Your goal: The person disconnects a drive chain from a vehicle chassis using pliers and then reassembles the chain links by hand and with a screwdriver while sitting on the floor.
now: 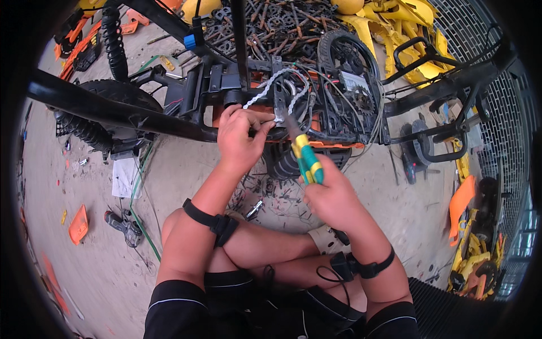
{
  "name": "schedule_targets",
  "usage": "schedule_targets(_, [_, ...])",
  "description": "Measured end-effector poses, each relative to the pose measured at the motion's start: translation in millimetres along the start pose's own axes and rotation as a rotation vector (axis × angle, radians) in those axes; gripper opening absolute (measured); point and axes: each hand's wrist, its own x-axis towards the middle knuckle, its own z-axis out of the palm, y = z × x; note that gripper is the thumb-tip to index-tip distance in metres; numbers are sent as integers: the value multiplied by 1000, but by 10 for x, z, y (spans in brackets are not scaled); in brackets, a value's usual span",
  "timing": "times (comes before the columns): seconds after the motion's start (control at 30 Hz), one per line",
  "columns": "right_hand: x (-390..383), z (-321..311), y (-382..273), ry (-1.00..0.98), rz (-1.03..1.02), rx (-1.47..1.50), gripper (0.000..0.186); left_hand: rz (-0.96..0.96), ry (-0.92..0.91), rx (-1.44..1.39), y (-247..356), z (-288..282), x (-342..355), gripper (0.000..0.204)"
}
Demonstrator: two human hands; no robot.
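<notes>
A black vehicle frame lies across my view, with a pale chain looped over its middle. My left hand is at the near end of that chain by an upright dark metal bracket, its thumb and fingers closed on what looks like the chain's end. My right hand grips a tool with yellow and green handles, probably pliers; its blurred metal head reaches up to the chain end beside my left fingers. Loose cables curve around the bracket to the right.
Behind lie a heap of rusty sprocket parts and yellow panels. A drill, orange piece, paper and metal scraps lie on the floor. A wheel sits at left, orange and yellow parts at right.
</notes>
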Motion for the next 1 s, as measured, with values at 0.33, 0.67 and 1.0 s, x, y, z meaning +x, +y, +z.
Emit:
schedule_targets(0.33, [-26, 23, -76, -47, 103, 162, 59, -2, -11, 22, -41, -61, -25, 38])
schedule_targets(0.67, [-89, 43, 9, 50, 50, 116, 60, 19, -51, 32, -28, -31, -15, 39])
schedule_targets(1.0, [-675, 160, 1101, 13, 274, 662, 56, 29, -76, 37, 18, -77, 0, 23])
